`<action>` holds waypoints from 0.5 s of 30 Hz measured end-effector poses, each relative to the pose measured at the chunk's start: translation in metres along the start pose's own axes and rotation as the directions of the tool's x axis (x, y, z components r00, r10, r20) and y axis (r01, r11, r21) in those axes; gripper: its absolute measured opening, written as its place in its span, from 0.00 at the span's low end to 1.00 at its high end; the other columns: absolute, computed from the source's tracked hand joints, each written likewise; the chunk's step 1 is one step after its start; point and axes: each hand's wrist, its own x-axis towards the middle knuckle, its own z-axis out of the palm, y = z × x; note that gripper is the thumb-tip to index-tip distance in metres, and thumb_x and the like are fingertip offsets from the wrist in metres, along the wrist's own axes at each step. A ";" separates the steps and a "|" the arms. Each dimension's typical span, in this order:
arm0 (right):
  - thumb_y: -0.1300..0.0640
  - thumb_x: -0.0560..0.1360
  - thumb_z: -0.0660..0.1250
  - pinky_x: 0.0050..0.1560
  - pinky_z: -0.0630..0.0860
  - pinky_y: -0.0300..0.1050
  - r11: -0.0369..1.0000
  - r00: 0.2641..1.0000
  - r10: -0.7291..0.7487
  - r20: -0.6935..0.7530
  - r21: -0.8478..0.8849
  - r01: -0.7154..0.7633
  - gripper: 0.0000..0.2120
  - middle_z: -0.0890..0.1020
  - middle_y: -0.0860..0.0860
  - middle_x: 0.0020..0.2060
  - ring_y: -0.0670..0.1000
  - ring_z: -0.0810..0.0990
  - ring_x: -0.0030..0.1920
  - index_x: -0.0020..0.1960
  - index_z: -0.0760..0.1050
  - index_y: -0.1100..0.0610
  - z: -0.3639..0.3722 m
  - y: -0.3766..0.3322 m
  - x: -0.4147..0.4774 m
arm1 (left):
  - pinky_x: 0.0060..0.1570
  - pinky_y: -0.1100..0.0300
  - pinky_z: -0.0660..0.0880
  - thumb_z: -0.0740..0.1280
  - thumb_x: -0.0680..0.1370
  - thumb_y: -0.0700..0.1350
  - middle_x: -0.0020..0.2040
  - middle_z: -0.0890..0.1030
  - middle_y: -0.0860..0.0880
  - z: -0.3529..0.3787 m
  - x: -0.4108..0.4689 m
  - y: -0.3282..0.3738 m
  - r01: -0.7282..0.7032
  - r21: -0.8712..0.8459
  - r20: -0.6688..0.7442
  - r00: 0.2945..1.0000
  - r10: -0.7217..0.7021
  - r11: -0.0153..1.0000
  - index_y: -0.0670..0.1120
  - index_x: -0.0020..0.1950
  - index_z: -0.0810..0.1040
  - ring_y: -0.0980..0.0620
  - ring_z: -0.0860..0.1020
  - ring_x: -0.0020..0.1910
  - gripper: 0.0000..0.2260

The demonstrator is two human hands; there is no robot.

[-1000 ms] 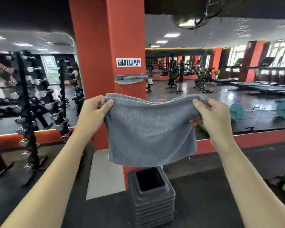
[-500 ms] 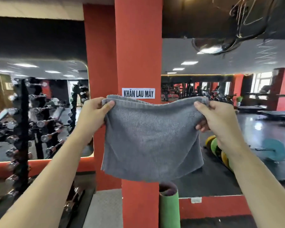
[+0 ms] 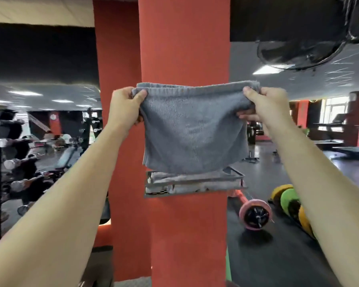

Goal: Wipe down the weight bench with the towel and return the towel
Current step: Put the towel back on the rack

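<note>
While both arms reached forward, the left hand (image 3: 123,108) and the right hand (image 3: 264,106) each held a pinching grip on a top corner of the folded grey towel (image 3: 193,131), thumbs on the near face. It hung stretched between them in front of the red pillar (image 3: 184,48), its lower edge just above a metal wall rack (image 3: 195,183) holding more folded towels. Coloured weight plates (image 3: 286,199) lay on the floor at right.
</note>
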 end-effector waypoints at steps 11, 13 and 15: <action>0.59 0.78 0.70 0.34 0.82 0.45 0.977 0.973 0.149 0.176 -0.176 -0.118 0.06 0.83 0.56 0.40 0.56 0.84 0.37 0.43 0.81 0.59 -0.015 0.109 -0.012 | 0.22 0.61 0.71 0.67 0.82 0.44 0.36 0.77 0.41 0.010 -0.043 -0.080 0.180 0.168 0.315 0.922 -0.226 0.969 0.37 0.51 0.81 0.54 0.75 0.22 0.10; 0.58 0.77 0.71 0.24 0.74 0.39 0.950 0.960 0.199 0.198 -0.279 -0.140 0.08 0.81 0.56 0.34 0.53 0.80 0.28 0.42 0.82 0.61 -0.028 0.117 -0.021 | 0.21 0.65 0.65 0.69 0.81 0.46 0.32 0.73 0.44 0.006 -0.059 -0.089 0.225 0.209 0.374 0.881 -0.290 0.952 0.35 0.53 0.82 0.55 0.70 0.22 0.13; 0.57 0.76 0.72 0.19 0.66 0.36 0.916 0.939 0.261 0.223 -0.365 -0.168 0.10 0.78 0.55 0.27 0.48 0.75 0.20 0.41 0.81 0.63 -0.035 0.119 -0.023 | 0.19 0.67 0.61 0.70 0.80 0.46 0.28 0.71 0.49 0.004 -0.067 -0.094 0.288 0.206 0.382 0.856 -0.347 0.935 0.34 0.54 0.83 0.57 0.66 0.20 0.14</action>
